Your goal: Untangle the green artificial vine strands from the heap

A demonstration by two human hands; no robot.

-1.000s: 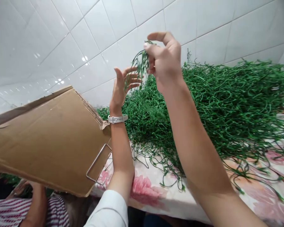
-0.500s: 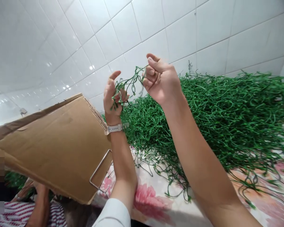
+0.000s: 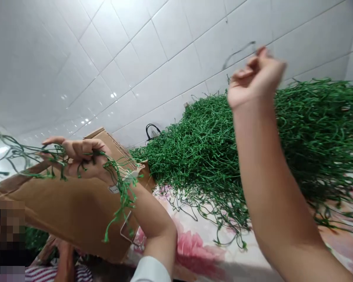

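Observation:
My left hand point(image 3: 86, 158) is closed round a bunch of thin green stems point(image 3: 123, 192) with small knobbed tips. Part of the bunch hangs down over the wrist, and its other ends stick out to the left. Higher up and to the right, my right hand point(image 3: 254, 80), smeared by motion, pinches a single thin stem point(image 3: 238, 51) that trails leftward in front of the wall. Below and between the hands lies a big heap of the same green stems point(image 3: 200, 145). Some loose ones spill toward the table's front.
A floral cloth point(image 3: 204, 250) covers the table. On the left leans a brown cardboard box point(image 3: 76, 211), a bent metal wire handle point(image 3: 125, 231) beside it. White tiles point(image 3: 176, 31) line the wall behind. A co-worker's arm point(image 3: 65, 258) shows at lower left.
My hands have moved apart: the left one leftward with the bunch, in front of the cardboard, the right one up and to the right with one stem drawn away. The view has shifted slightly.

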